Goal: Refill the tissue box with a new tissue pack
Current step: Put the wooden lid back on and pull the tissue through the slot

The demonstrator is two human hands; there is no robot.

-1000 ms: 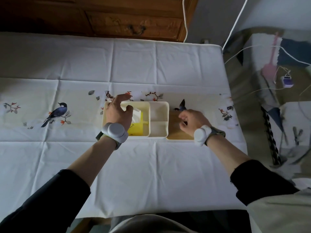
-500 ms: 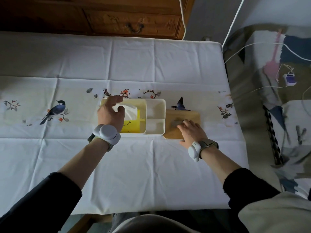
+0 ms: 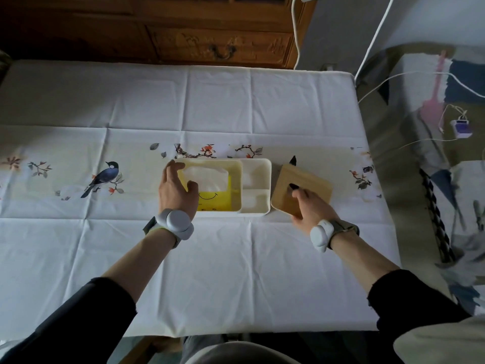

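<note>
A white tissue box (image 3: 256, 164) lies open on the table, split into a large left bay and smaller right bays. In the left bay sits a yellow tissue pack (image 3: 215, 198) with white tissue showing at its top. My left hand (image 3: 175, 190) rests on the box's left rim, thumb on the pack, fingers apart. The wooden lid (image 3: 309, 179) with a slot lies tilted just right of the box. My right hand (image 3: 312, 208) grips the lid's near edge, thumb on top by the slot.
A white tablecloth (image 3: 210, 258) with bird and blossom prints covers the table. A dark wooden cabinet (image 3: 183, 35) stands behind it. White cables (image 3: 372, 43) hang at the right; clutter lies on the floor past the table's right edge.
My right hand has drawn back to the lid's near edge and tilted the lid up. My left hand has opened its fingers along the box's left rim.
</note>
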